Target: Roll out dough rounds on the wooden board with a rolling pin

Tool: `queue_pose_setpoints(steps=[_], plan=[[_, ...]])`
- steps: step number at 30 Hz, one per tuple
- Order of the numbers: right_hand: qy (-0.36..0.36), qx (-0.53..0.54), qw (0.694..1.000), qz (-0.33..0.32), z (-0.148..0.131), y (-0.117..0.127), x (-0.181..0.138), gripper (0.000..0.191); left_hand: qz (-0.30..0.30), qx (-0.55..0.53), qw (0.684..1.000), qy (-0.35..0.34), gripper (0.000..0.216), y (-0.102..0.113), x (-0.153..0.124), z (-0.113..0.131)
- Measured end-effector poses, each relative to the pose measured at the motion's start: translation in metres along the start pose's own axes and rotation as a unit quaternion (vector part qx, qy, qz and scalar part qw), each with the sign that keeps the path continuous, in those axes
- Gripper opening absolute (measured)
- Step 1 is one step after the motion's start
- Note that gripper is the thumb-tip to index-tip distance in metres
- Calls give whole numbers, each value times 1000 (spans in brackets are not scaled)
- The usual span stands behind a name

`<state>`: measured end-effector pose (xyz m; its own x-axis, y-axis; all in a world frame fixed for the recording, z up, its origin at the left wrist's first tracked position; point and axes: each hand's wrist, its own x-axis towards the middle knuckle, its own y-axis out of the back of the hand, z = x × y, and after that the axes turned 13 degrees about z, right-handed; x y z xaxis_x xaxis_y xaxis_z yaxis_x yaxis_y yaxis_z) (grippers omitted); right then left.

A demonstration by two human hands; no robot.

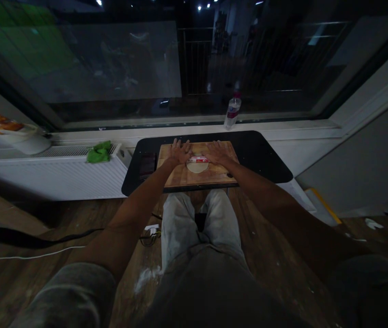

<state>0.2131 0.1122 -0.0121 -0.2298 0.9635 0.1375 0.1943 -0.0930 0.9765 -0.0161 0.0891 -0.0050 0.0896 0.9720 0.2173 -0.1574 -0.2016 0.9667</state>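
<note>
A round, flat piece of dough [197,167] lies on a wooden cutting board [176,180]. Across its far part rests a short white-and-red printed roll [197,159], whose ends run under my hands. My left hand [179,151] presses on the left end with its fingers stretched out and spread. At the other end, my right hand [217,152] lies flat in the same way, fingers extended forward. Neither hand wraps round the roll. What the roll is made of cannot be made out.
The board sits on a black table [265,159] with a dark flat object [148,165] at left. A water bottle [232,111] stands on the sill. A green cloth [99,151] lies on the radiator [60,175]. Cables and a power strip [152,228] are on the floor.
</note>
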Motion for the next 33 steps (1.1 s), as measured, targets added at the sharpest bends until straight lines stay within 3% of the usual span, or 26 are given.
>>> queue_pose_setpoints(steps=[6,14,26,33], plan=[[-19,-12,1000,-16,3,1,18,94,-13,-20,1000,-8,89,1,13,-6],[-24,-14,998,-50,3,1,34,100,-22,-26,999,-2,90,-6,29,-10],[-6,-15,997,-78,5,1,30,108,-32,-22,999,-4,90,-1,13,-7],[43,29,998,-24,13,-19,32,108,-18,-2,1000,-19,86,-2,4,-7]])
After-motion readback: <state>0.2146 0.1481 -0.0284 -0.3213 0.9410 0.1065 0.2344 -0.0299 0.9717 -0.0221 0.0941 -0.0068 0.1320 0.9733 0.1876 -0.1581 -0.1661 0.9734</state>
